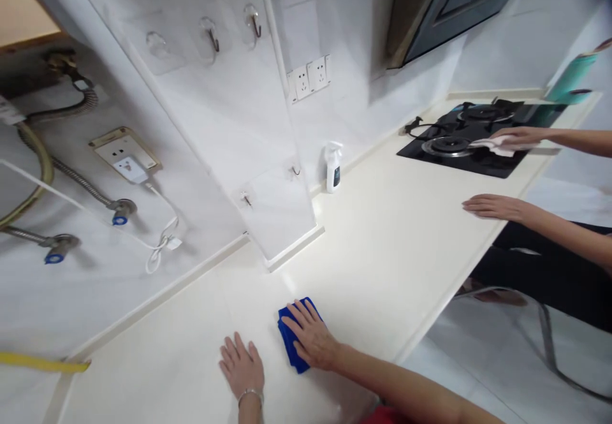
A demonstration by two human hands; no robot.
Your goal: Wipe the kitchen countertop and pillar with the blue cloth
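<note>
My left hand (242, 368), with a bracelet at its wrist, lies flat on the cream countertop (182, 354), fingers spread and holding nothing. Just to its right, a folded blue cloth (289, 341) is pressed to the counter under my right hand (313, 338). The right hand's fingers reach across the cloth and its thumb bends along the near side. Part of the cloth is hidden beneath the palm.
A white spray bottle (333, 168) stands against the wall. Another person's hand (519, 137) holds a white cloth (500, 146) at the black gas hob (482, 137); their other hand (495, 207) rests on the counter. A yellow strip (43, 363) lies left. Wall hooks (210, 36) project from the pillar.
</note>
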